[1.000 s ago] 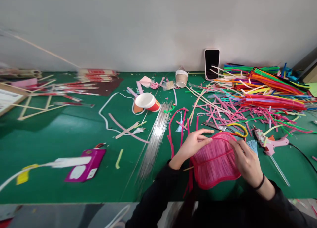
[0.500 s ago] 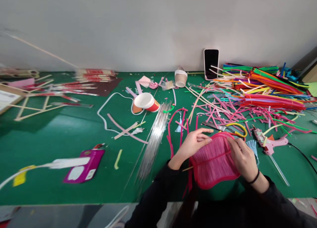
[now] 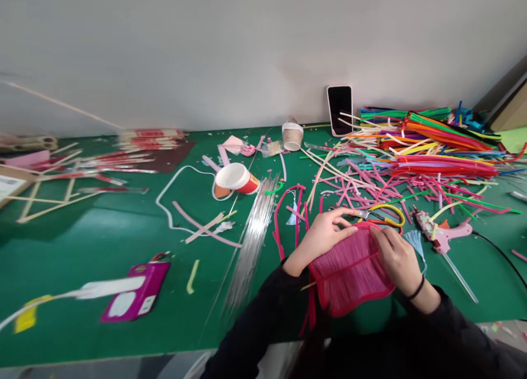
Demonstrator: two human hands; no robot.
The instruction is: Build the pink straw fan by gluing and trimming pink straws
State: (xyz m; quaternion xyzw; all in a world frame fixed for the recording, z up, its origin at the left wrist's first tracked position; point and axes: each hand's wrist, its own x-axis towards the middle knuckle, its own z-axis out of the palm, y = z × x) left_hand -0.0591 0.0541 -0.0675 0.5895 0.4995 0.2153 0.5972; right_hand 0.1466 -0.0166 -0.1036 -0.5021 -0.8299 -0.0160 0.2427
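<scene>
You are keeping a pink panel (image 3: 352,277) in front of you, near the table's close edge and to the right of the middle of the view. A darker band is running across its fine strands, and a thicker red-pink rim is following its curved outline. A thin wooden stick (image 3: 308,286) is poking out at its left side. Your right hand (image 3: 397,261) is pinching the panel's upper right edge between thumb and fingers. Your left hand (image 3: 319,239) is resting along the upper left edge, its thumb and fingers spreading slightly apart; you cannot tell from this angle whether it is gripping the rim.

Just beyond the panel, scissors (image 3: 393,207) with yellow handles are lying beside your left fingertips. A light blue tassel (image 3: 414,241) is lying just right of your right hand, and farther right a pink glue gun (image 3: 447,236) is lying with a clear stick (image 3: 461,278) coming out of it.

Left of your left hand, bent pink strips (image 3: 276,219) are lying near a bundle of shiny rods (image 3: 253,230). A tipped paper cup (image 3: 248,182) is lying at the far end of the rods. Toward the wall, a phone (image 3: 341,110) is leaning upright beside a heap of coloured stems (image 3: 444,165). Well to the left, a flat purple object (image 3: 158,280) is lying on the green table (image 3: 123,236).
</scene>
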